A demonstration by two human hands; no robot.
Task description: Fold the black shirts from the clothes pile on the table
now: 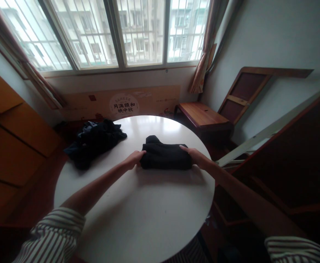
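Observation:
A folded black garment (165, 156) lies across the white round table, rolled or folded into a compact oblong, with a small flap poking up at its far left. My left hand (134, 160) grips its left end, thumb on top and fingers tucked beneath. At the opposite end my right hand (195, 157) holds the cloth the same way, its thumb resting on the upper surface. What kind of garment it is cannot be made out. To the left, a loose heap of dark clothes (96, 140) sits at the table's edge, apart from both hands.
The white round table (149, 212) stands below a barred window (138, 33). A wooden bench (204, 113) is behind it at the right, beside a leaning wooden frame (242, 95). Orange cabinets (17, 146) are at the left; a large dark panel (294, 160) rises close on the right.

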